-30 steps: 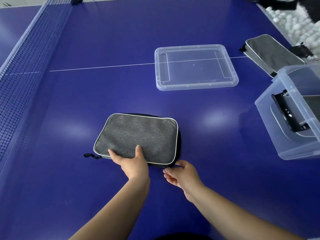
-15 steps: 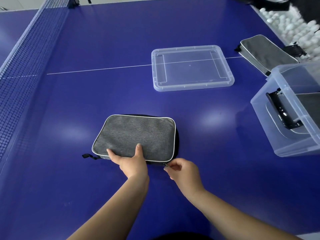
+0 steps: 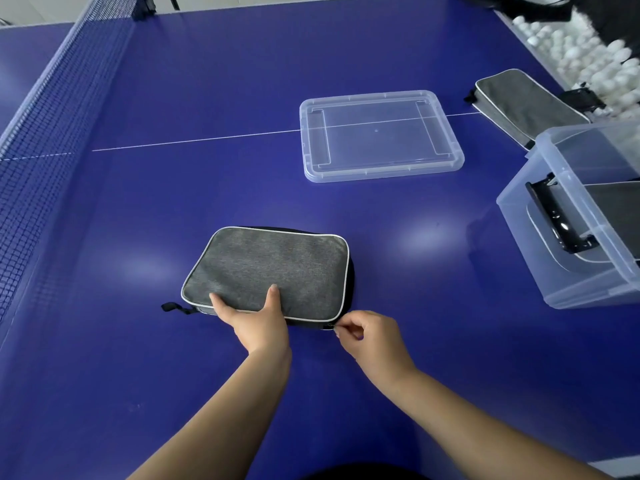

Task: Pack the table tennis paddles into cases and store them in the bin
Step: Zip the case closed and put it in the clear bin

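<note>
A grey paddle case (image 3: 273, 268) with white piping lies flat on the blue table in front of me. My left hand (image 3: 258, 318) grips its near edge, thumb and a finger on top. My right hand (image 3: 369, 336) pinches the zipper pull (image 3: 329, 326) at the case's near right corner. A second grey case (image 3: 519, 103) lies at the far right. The clear plastic bin (image 3: 540, 237) stands at the right edge with a grey case and a black handle visible inside. No paddle shows.
The bin's clear lid (image 3: 379, 135) lies flat past the case. The net (image 3: 45, 140) runs along the left. Many white balls (image 3: 588, 46) are heaped beyond the table's far right edge. A black strap (image 3: 171, 307) sticks out at the case's left.
My right hand has closed its fingertips on the zipper pull at the case's near right corner. My left hand stays put on the near edge.
</note>
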